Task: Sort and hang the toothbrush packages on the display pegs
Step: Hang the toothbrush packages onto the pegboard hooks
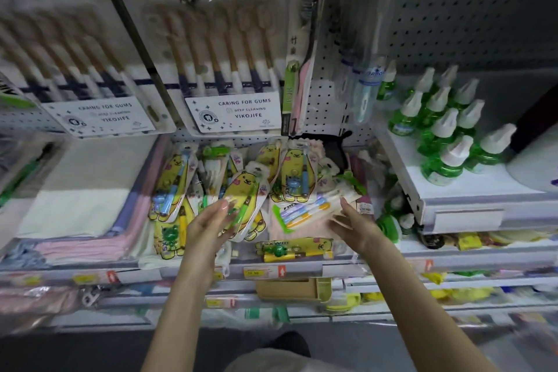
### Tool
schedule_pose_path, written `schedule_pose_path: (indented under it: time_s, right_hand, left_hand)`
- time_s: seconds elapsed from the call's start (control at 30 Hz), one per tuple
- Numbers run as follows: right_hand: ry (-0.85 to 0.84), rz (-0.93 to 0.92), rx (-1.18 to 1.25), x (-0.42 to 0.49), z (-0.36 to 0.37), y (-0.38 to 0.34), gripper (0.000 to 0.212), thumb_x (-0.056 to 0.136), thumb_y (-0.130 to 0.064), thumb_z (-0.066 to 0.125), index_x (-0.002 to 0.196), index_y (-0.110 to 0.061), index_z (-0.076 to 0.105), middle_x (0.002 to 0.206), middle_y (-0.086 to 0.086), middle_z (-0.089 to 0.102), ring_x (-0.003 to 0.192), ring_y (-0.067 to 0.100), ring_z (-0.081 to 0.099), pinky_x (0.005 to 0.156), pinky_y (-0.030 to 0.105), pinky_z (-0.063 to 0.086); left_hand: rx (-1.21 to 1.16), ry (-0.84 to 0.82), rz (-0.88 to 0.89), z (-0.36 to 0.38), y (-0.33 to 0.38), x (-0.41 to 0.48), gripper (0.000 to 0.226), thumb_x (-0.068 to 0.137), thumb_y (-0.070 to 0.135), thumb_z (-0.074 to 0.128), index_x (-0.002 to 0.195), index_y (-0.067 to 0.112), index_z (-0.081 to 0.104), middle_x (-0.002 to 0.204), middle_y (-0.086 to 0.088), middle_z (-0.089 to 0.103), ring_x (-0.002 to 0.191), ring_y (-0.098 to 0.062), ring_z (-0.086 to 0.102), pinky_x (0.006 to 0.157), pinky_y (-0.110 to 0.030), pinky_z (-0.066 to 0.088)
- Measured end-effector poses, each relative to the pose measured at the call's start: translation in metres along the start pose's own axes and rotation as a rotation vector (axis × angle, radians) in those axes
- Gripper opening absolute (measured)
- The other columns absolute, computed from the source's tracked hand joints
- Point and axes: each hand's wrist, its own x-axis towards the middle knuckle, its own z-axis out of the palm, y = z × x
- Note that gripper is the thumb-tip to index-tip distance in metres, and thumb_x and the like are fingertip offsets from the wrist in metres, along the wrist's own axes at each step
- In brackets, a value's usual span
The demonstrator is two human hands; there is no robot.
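Head view: touching a yellow bear toothbrush package (241, 190) with the left grip (208, 226), fingers straight and wide — right grip (353, 226) wide too, just beside a pastel toothbrush pack (308, 205) (both lying on the shelf (338, 270)).

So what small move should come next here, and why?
Likely close the left hand on the yellow bear package under its fingers and lift it. Both hands look open and hold nothing, the right hand beside a white pack, and the bear packages lie piled on the shelf, unhung.
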Motion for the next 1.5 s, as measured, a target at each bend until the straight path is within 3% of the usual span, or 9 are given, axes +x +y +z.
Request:
schedule_pose_path:
  time_s: [0.13, 0.37, 0.53, 0.67, 0.77, 1.07, 1.27, 1.37, 1.5]
  right_hand:
    - [0.037, 0.067, 0.026, 0.015, 0.005, -0.005, 0.029, 0.091, -0.029, 0.065, 0.096, 0.0, 0.061, 0.101, 0.017, 0.064, 0.086, 0.027, 0.062, 0.084, 0.036, 0.054]
    - [0.207, 0.058, -0.043, 0.036, 0.022, -0.01, 0.027, 0.083, -0.023, 0.076, 0.071, -0.008, 0.057, 0.05, 0.004, 0.063, 0.057, 0.018, 0.052, 0.051, 0.026, 0.045]
    - [0.332, -0.013, 0.109, 0.047, 0.033, -0.009, 0.015, 0.098, -0.025, 0.055, 0.113, -0.02, 0.053, 0.099, 0.006, 0.059, 0.078, 0.017, 0.058, 0.064, 0.021, 0.051]
    - [0.357, -0.061, 0.192, 0.038, 0.028, -0.004, 0.03, 0.09, -0.017, 0.068, 0.068, -0.01, 0.049, 0.071, 0.012, 0.057, 0.055, 0.018, 0.049, 0.047, 0.027, 0.046]
    - [0.387, -0.085, 0.226, 0.029, 0.014, -0.006, 0.03, 0.09, -0.008, 0.066, 0.067, -0.011, 0.047, 0.066, 0.007, 0.053, 0.05, 0.015, 0.048, 0.035, 0.018, 0.043]
    - [0.358, -0.251, 0.439, 0.007, -0.024, -0.007, 0.008, 0.089, -0.005, 0.066, 0.085, -0.007, 0.059, 0.092, 0.014, 0.067, 0.066, 0.022, 0.066, 0.049, 0.028, 0.056]
    - [0.293, -0.271, 0.482, -0.021, -0.034, -0.027, 0.03, 0.101, -0.014, 0.049, 0.072, -0.005, 0.047, 0.035, -0.003, 0.051, 0.027, 0.007, 0.048, 0.033, 0.02, 0.046]
    - [0.221, -0.237, 0.405, -0.02, -0.041, -0.028, 0.029, 0.101, -0.017, 0.045, 0.118, 0.005, 0.053, 0.055, 0.004, 0.068, 0.045, 0.01, 0.064, 0.042, 0.023, 0.053]
    - [0.067, -0.171, 0.229, -0.023, -0.021, -0.01, 0.034, 0.085, -0.014, 0.063, 0.117, -0.007, 0.054, 0.1, 0.015, 0.069, 0.076, 0.017, 0.07, 0.068, 0.029, 0.061]
  left_hand:
    - [0.036, -0.05, -0.006, 0.005, -0.003, 0.013, 0.027, 0.092, 0.028, 0.059, 0.115, 0.016, 0.067, 0.115, 0.002, 0.071, 0.108, -0.016, 0.066, 0.092, -0.033, 0.051]
    - [0.026, -0.061, 0.01, 0.004, 0.016, 0.033, 0.019, 0.09, 0.025, 0.061, 0.106, 0.018, 0.069, 0.11, 0.001, 0.072, 0.103, -0.017, 0.067, 0.09, -0.033, 0.052]
    - [0.012, -0.04, 0.004, -0.007, 0.028, 0.044, 0.015, 0.087, 0.022, 0.063, 0.095, 0.012, 0.068, 0.108, -0.006, 0.072, 0.099, -0.018, 0.069, 0.078, -0.026, 0.055]
    - [0.028, -0.067, 0.0, -0.007, 0.036, 0.046, 0.014, 0.091, 0.02, 0.06, 0.1, 0.012, 0.067, 0.108, -0.008, 0.072, 0.1, -0.018, 0.069, 0.077, -0.026, 0.053]
    - [0.02, -0.108, -0.011, 0.003, 0.04, 0.045, 0.008, 0.093, 0.018, 0.058, 0.096, 0.014, 0.065, 0.104, -0.005, 0.071, 0.097, -0.018, 0.068, 0.077, -0.024, 0.052]
    - [0.059, -0.303, -0.065, 0.025, 0.031, 0.04, 0.023, 0.09, 0.026, 0.061, 0.103, 0.008, 0.066, 0.104, -0.004, 0.074, 0.099, -0.015, 0.07, 0.09, -0.03, 0.052]
    - [0.072, -0.351, -0.028, 0.014, 0.025, 0.033, 0.016, 0.093, 0.024, 0.057, 0.102, 0.02, 0.07, 0.104, 0.005, 0.074, 0.101, -0.012, 0.068, 0.088, -0.029, 0.052]
    - [0.075, -0.355, -0.032, 0.007, 0.021, 0.036, 0.022, 0.095, 0.024, 0.055, 0.111, 0.016, 0.068, 0.109, 0.004, 0.073, 0.103, -0.013, 0.068, 0.09, -0.031, 0.052]
    - [0.046, -0.324, -0.061, 0.008, 0.013, 0.039, 0.018, 0.094, 0.024, 0.057, 0.109, 0.018, 0.066, 0.105, 0.005, 0.074, 0.102, -0.012, 0.068, 0.091, -0.03, 0.051]
